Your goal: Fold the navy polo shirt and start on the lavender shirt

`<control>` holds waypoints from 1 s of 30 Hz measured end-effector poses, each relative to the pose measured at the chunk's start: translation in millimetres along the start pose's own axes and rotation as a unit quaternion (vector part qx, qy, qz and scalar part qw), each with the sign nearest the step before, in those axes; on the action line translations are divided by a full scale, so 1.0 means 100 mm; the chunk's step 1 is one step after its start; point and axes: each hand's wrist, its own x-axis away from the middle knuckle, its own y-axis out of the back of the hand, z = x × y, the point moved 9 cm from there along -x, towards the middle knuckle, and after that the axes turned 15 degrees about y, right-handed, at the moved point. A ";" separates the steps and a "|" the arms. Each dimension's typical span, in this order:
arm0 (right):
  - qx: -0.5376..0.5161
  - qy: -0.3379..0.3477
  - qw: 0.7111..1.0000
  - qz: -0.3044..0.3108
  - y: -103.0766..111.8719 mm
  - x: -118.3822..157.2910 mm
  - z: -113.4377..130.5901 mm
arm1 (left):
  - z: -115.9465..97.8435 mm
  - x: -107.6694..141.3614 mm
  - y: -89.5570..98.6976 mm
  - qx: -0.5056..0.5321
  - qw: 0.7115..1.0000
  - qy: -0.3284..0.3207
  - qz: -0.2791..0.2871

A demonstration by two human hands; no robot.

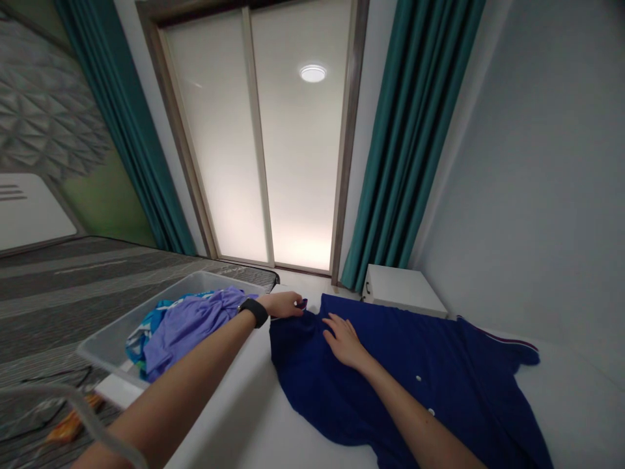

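A dark blue short-sleeved shirt (390, 365) with white buttons lies spread over a white surface (244, 417). Its far-right sleeve (498, 339) shows a thin white and red trim along the edge. My left hand (286, 304), below a black wristband, pinches the trimmed edge of the left sleeve, which is slightly lifted and bunched. Against the fabric just to the right rests my right hand (344, 340), its fingers spread and nothing gripped. My right forearm covers part of the shirt's front.
To the left, a clear plastic bin (100, 342) holds crumpled purple and blue clothes (195, 329). A low white cabinet (405, 288) stands behind the shirt near teal curtains (410, 143). Frosted sliding doors (297, 163) are at the back. A pale curved tube (88, 413) crosses the lower left.
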 end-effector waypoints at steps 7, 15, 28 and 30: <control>-0.114 -0.066 0.990 -0.053 0.45 -0.12 -0.40 | -0.75 0.31 -0.11 0.355 0.905 -0.187 0.138; -0.065 -0.064 0.996 -0.020 0.48 -0.04 -0.47 | -0.32 -0.13 -0.46 0.280 0.939 -0.132 -0.151; 0.066 -0.114 0.984 0.124 0.48 0.07 -0.34 | -0.39 -0.29 -0.64 0.167 0.959 -0.100 -0.207; 0.060 -0.090 0.982 0.154 0.48 0.09 -0.28 | -0.37 -0.29 -0.64 0.154 0.959 -0.096 -0.219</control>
